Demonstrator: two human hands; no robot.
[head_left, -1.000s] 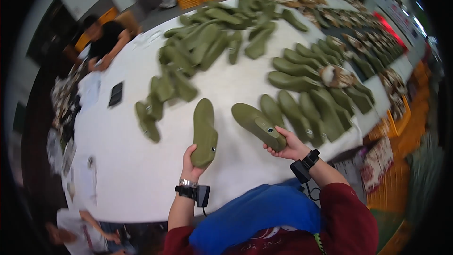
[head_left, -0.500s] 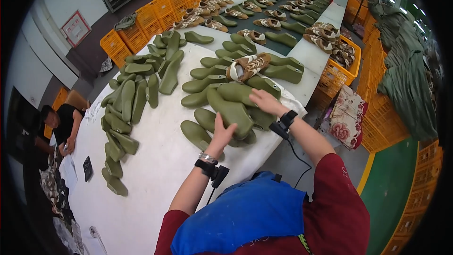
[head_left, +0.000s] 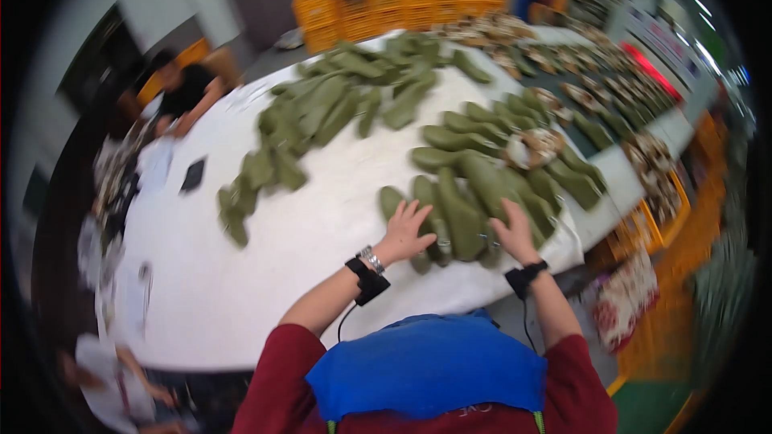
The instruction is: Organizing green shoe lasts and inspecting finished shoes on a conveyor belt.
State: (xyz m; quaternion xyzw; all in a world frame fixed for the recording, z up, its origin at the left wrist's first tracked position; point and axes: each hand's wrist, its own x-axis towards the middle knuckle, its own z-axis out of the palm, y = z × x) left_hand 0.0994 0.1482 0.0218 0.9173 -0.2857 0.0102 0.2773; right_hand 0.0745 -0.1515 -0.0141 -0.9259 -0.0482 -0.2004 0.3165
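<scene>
Green shoe lasts point(head_left: 461, 221) lie side by side near the front edge of the white-covered table. My left hand point(head_left: 406, 233) rests on the left lasts of this row, its fingers spread and open. At the row's right part, my right hand point(head_left: 516, 233) touches the lasts with thumb and fingers apart; the picture is a little blurred there. A brown and white sneaker point(head_left: 532, 149) sits on top of the lasts just beyond my hands. Farther left, a loose heap of green lasts point(head_left: 322, 104) spreads over the table.
Beyond the table's right end, a conveyor point(head_left: 599, 138) carries shoes and lasts. Orange crates point(head_left: 434, 0) line the far wall. A dark calculator point(head_left: 193, 175) lies on the left side. One person in black point(head_left: 193, 92) and another in white point(head_left: 117, 386) sit along the left edge.
My head view has swung left. Both hands have come back toward me; the last that was between them now lies in the row. My left hand's fingers have spread over the lasts.
</scene>
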